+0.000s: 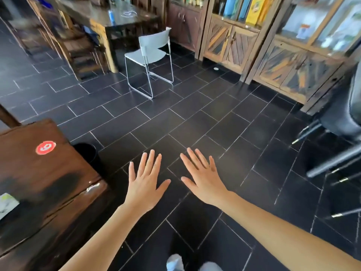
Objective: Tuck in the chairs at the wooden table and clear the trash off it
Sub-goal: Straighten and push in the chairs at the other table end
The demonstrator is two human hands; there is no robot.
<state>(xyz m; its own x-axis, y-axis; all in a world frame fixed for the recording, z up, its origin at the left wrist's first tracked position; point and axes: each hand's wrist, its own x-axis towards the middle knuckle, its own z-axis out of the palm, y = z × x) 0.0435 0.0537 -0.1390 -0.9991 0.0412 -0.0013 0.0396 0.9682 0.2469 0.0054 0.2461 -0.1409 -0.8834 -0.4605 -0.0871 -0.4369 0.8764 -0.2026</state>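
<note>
grey chair untucked beside dark wooden table; hands empty.

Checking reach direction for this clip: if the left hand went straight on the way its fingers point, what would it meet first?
Likely the grey chair by the wooden table; only bare floor shows between it and the left hand. Depth is uncertain.

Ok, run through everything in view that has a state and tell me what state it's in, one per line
Left hand: open, flat, empty.
Right hand: open, flat, empty.
Grey plastic chair with a chrome frame: upright, pulled out from the table.
Dark wooden table at the back: not yet cleared.
Blue can: upright on that table.
Wooden cabinet doors: shut.
</note>
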